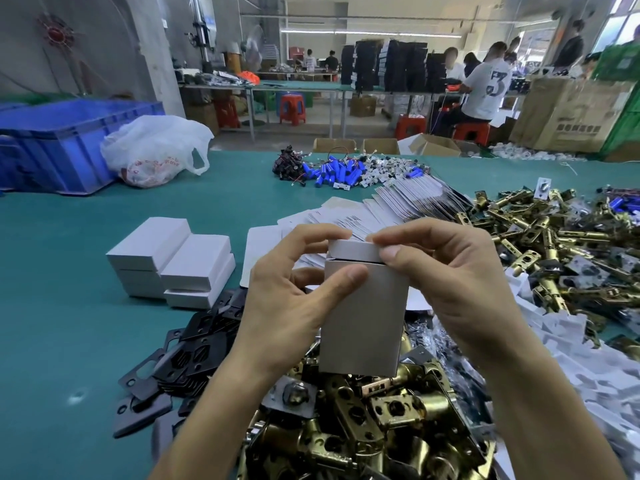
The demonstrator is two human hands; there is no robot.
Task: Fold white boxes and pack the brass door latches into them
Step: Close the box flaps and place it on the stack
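- While it is held upright above a heap of brass door latches (349, 431), the white box (363, 317) is gripped by both hands.
- Its front is pressed by the thumb of the left hand (294, 306), the fingers curled over its top edge.
- The top flap, almost shut, is pinched at its right corner by the right hand (460, 289).
- Folded boxes (169, 265) are stacked at left on the green table (69, 341), flat blanks (398, 199) fanned out beyond.

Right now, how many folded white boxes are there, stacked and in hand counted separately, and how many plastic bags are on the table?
stacked white boxes: 4
white box held by left hand and right hand: 1
white plastic bag: 1
Total: 6
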